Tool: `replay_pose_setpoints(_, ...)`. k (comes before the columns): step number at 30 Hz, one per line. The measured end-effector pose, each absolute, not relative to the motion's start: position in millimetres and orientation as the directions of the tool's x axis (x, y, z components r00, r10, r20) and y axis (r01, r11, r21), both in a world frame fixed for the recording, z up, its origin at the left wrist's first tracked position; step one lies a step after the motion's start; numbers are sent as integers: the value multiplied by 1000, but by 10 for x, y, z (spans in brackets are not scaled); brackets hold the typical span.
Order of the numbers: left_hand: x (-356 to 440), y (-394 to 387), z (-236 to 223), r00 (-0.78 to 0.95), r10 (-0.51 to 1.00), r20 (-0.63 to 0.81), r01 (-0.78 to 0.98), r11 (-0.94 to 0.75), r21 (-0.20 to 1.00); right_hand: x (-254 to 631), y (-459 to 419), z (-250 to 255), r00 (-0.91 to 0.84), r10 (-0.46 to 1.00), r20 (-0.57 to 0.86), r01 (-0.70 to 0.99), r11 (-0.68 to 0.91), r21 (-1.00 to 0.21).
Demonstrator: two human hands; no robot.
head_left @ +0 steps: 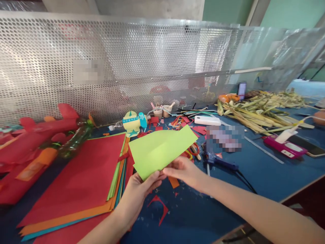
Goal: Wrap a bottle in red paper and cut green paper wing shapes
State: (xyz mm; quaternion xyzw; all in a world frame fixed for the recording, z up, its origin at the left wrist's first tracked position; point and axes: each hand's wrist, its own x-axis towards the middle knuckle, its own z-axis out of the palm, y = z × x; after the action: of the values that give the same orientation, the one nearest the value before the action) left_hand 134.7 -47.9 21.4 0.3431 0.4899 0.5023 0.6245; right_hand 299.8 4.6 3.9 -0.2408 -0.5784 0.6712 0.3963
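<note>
A folded sheet of lime green paper [162,147] is raised over the blue table, tilted up toward the right. My left hand [142,188] pinches its lower edge, thumb in front. Close beside it, my right hand [186,171] grips the same edge with thumb and fingers; part of those fingers is hidden by the paper. Under the hands lie a curved red paper scrap [159,206] and an orange scrap [174,182]. Scissors with red and yellow handles [194,149] show partly behind the paper.
Stacked coloured paper sheets [78,176] lie left, near a green plastic bottle [76,139] and red paper crafts [43,128]. A blue glue gun [220,161] and a magenta power strip [285,146] lie right. Dry leaves [254,113] are piled behind, before a perforated metal screen [142,64].
</note>
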Motion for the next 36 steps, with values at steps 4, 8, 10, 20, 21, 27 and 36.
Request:
replay_pose_setpoints(4, 1450, -551, 167, 0, 962, -273, -300, 260, 918, 2911, -73, -52, -556, 825, 104, -179, 4, -984)
replay_pose_setpoints(8, 1463, -572, 175, -16, 963, -270, -292, 254, 922, 2980, -51, 24, -523, 846, 104, -173, 14, -985)
replay_pose_setpoints(10, 1448, -571, 196, -55, 962, -266, -285, 240, 928, 3033, 0, 86, -460, 880, 121, -236, 10, -972)
replay_pose_setpoints(20, 1379, -523, 218, -126, 953, -274, -290, 229, 929, 3325, 432, 269, -112, 984, 137, -541, 55, -839)
replay_pose_setpoints(21, 1372, -522, 211, -127, 950, -285, -293, 239, 926, 3366, 474, 273, -72, 990, 122, -550, 63, -833)
replay_pose_setpoints(27, 1350, -512, 201, -141, 936, -324, -354, 257, 899, 3488, 564, 244, 6, 1000, 3, -530, 6, -848)
replay_pose_setpoints(36, 1343, -528, 244, -163, 953, -257, -398, 175, 901, 3285, 327, 176, -89, 990, -107, -422, -135, -896)
